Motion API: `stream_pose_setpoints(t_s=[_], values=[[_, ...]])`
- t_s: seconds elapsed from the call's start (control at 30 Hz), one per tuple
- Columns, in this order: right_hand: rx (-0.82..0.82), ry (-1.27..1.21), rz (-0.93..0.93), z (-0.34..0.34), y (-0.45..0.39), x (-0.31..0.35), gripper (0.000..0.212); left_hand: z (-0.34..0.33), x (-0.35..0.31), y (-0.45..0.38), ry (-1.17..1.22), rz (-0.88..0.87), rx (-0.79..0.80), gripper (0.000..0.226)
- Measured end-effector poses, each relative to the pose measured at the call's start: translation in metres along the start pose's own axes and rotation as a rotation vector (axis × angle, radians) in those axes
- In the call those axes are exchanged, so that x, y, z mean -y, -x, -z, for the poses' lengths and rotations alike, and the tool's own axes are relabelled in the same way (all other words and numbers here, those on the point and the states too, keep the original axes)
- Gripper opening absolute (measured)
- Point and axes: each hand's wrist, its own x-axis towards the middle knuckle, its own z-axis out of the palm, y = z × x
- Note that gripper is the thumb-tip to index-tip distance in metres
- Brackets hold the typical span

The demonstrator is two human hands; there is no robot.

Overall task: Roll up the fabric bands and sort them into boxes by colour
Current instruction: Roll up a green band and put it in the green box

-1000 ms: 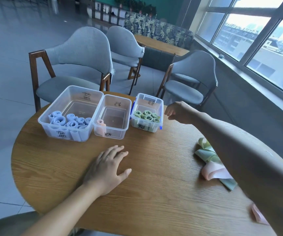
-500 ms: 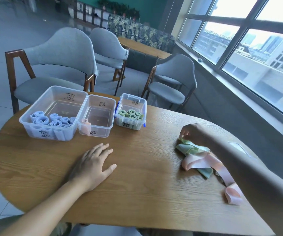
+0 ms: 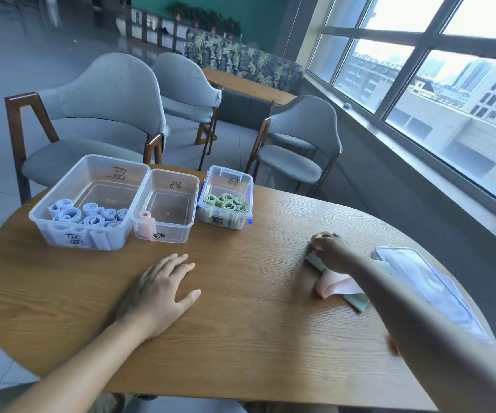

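Oval wooden table (image 3: 240, 338) by a big window (image 3: 437, 84), grey chairs (image 3: 103, 114) behind, tiled floor.

Three clear boxes in a row at the far left edge: large box (image 3: 59, 225) with blue rolls (image 3: 87, 216), touching a middle box (image 3: 181, 201) with one pink roll (image 3: 144, 223) in its near left corner, then just beside it a small box (image 3: 242, 186) packed with green rolls (image 3: 225, 201). Loose bands (image 3: 337, 286), pink and pale green, heaped at the right, near a clear lid (image 3: 431, 290). Left hand (image 3: 158, 293) flat on the wood, fingers spread, holding nothing. Right hand (image 3: 331, 250) on the heap, fingers curled, pinching a green band (image 3: 321, 235) at its far end.
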Motion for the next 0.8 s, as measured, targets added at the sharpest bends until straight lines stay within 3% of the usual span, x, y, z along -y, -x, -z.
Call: stream_pose_setpoints(t_s=[0.13, 0.5, 0.8], values=[[-0.024, -0.040, -0.021, -0.001, 0.001, 0.006, 0.019, -0.001, 0.001, -0.001, 0.002, 0.001, -0.001, 0.073], [-0.249, -0.437, -0.026, 0.014, 0.036, 0.054, 0.025, 0.002, -0.001, 0.000, 0.010, -0.016, -0.004, 0.075], [-0.258, -0.980, -0.013, -0.009, 0.083, 0.110, 0.030, 0.003, -0.001, 0.001, 0.008, -0.010, 0.043, 0.083]])
